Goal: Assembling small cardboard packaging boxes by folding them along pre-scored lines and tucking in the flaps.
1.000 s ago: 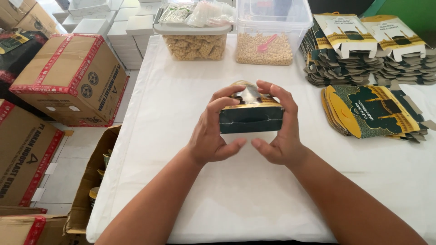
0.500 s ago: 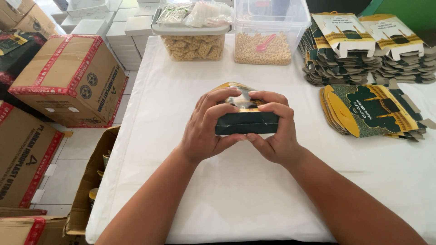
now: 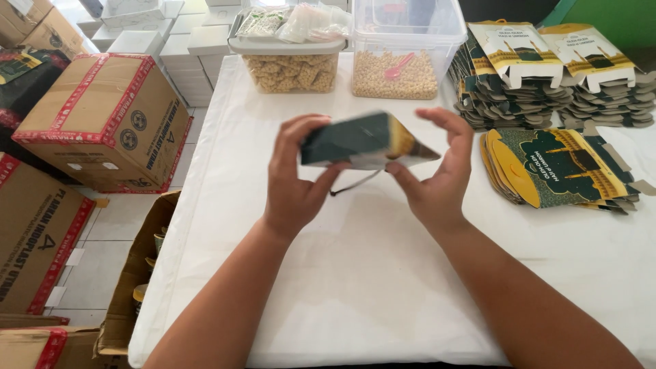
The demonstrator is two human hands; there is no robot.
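Both hands: my left hand (image 3: 294, 178) clamps the dark green box (image 3: 359, 140), now tipped sideways off level above the tabletop (image 3: 355, 273); right hand (image 3: 437, 171) open, fingertips steadying it.

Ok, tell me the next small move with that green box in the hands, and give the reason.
Probably bring the green box level and steady it between both palms. It is tilted and blurred above the white table, pinched at one end by the left hand, while the right hand is spread open with its fingers barely on it. A dark cord dangles loose beneath it.
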